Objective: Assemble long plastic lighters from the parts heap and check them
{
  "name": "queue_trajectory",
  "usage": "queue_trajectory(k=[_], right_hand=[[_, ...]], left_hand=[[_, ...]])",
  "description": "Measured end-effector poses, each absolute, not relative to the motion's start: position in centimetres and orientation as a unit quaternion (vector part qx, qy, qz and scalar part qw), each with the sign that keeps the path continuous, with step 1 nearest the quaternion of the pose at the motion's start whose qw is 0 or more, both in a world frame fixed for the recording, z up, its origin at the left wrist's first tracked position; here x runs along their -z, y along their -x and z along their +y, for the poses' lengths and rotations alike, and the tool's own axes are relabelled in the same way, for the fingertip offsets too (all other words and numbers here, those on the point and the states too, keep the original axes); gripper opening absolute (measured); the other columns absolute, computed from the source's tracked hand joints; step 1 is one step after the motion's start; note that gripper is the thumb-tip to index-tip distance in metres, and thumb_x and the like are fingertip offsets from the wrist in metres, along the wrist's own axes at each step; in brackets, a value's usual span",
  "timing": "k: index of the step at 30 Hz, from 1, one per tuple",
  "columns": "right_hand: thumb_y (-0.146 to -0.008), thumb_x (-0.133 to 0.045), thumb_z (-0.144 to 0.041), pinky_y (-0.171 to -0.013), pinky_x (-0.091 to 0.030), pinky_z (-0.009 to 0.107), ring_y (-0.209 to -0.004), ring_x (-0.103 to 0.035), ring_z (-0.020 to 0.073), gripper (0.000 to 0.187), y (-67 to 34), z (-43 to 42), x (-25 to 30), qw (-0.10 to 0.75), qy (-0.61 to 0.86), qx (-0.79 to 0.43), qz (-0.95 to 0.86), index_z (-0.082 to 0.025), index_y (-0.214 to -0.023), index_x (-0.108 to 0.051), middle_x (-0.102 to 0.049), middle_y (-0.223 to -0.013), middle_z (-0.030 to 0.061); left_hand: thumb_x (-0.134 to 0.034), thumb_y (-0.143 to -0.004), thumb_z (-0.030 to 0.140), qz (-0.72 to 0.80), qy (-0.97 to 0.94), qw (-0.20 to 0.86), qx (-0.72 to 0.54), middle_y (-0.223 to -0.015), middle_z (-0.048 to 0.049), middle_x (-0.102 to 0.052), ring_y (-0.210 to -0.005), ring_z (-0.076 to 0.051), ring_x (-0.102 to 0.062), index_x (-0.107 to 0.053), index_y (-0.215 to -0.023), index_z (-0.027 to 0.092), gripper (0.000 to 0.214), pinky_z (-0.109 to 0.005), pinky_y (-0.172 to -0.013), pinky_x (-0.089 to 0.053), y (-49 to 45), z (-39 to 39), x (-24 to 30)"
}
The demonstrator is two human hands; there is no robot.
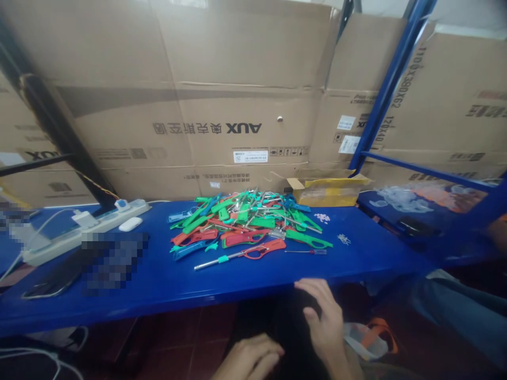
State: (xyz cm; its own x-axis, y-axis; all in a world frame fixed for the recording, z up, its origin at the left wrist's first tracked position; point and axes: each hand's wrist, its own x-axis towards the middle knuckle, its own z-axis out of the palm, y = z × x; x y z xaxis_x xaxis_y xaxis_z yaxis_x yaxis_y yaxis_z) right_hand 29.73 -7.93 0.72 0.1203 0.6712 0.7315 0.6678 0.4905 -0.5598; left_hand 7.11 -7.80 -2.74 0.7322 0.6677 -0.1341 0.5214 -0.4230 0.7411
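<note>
A pile of plastic lighters [245, 221], red, green and blue, was heaped on a blue table [158, 287]. Just in front of the pile, one red lighter [259, 252] with a long metal tube was laid by itself. A thin screwdriver [307, 252] was seen near the pile's front right corner, and a yellow cardboard box [328, 191] was set behind the pile on its right. A white power strip [83, 228] was placed well to the left of the pile.

Well in front of the pile, at the table's edge, the right hand [325, 316] was held open with nothing in it. Whether its fingertips touched the edge could not be told. The left hand [249, 361] was seen lower and even farther from the pile, loosely bent and empty too.

The red lighter was judged to be light, stiff and a bit slippery. It would best be gripped by the wide red handle, not by the thin tube, which might bend.
</note>
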Motion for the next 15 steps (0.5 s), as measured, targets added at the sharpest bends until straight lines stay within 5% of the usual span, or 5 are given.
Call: queue_trajectory(k=[3,6,8,11,15], right_hand=[[-0.1,-0.018,-0.072,-0.084,-0.055,0.04,-0.098,-0.066,0.0259,0.076,-33.7,-5.0,-3.3,0.502,0.563,0.128,-0.644,-0.024,-0.105,-0.076,-0.07,-0.102,0.0112],[-0.103,-0.039,-0.058,-0.09,-0.051,0.045,-0.098,-0.062,0.0284,0.055,-38.9,-0.8,-4.7,0.483,0.64,0.176,-0.571,-0.019,-0.111,-0.076,-0.068,-0.102,0.014],[-0.101,-0.043,-0.054,-0.089,-0.051,0.046,-0.097,-0.063,0.0295,0.051,-42.6,2.1,-5.1,0.434,0.675,0.171,-0.572,-0.018,-0.109,-0.077,-0.067,-0.104,0.015],[-0.098,-0.046,-0.047,-0.085,-0.052,0.04,-0.097,-0.066,0.0267,0.043,-47.0,5.8,-5.2,0.337,0.696,0.13,-0.62,-0.02,-0.105,-0.078,-0.067,-0.116,0.0131],[-0.093,-0.053,-0.045,-0.08,-0.052,0.038,-0.091,-0.067,0.0265,0.035,-49.5,9.2,-4.6,0.246,0.708,0.091,-0.655,-0.022,-0.095,-0.08,-0.073,-0.107,0.0105]], left_hand=[[-0.041,-0.108,0.044,0.295,-0.876,0.314,-0.217,-0.08,0.002,-0.074,-0.081,-0.014,-0.069,-0.075,-0.097,0.028,0.039,-0.025,-0.085,-0.05,-7.9,-4.8,-4.2],[-0.053,-0.103,0.048,0.219,-0.938,0.136,-0.233,-0.096,-0.0016,-0.073,-0.09,-0.016,-0.067,-0.074,-0.098,0.024,0.033,-0.025,-0.08,-0.05,-10.6,0.9,-10.1],[-0.046,-0.107,0.035,0.258,-0.953,0.002,-0.157,-0.106,-0.0044,-0.072,-0.099,-0.017,-0.067,-0.072,-0.108,0.021,0.029,-0.027,-0.083,-0.052,-12.8,5.6,-12.1],[-0.057,-0.101,0.022,0.295,-0.948,-0.034,-0.118,-0.105,-0.0129,-0.072,-0.102,-0.027,-0.068,-0.072,-0.106,0.01,0.02,-0.033,-0.076,-0.054,-15.3,11.2,-11.9],[-0.065,-0.096,0.026,0.273,-0.957,-0.049,-0.089,-0.106,-0.0129,-0.071,-0.108,-0.029,-0.066,-0.073,-0.103,0.011,0.017,-0.035,-0.079,-0.055,-16.0,13.9,-10.1]])
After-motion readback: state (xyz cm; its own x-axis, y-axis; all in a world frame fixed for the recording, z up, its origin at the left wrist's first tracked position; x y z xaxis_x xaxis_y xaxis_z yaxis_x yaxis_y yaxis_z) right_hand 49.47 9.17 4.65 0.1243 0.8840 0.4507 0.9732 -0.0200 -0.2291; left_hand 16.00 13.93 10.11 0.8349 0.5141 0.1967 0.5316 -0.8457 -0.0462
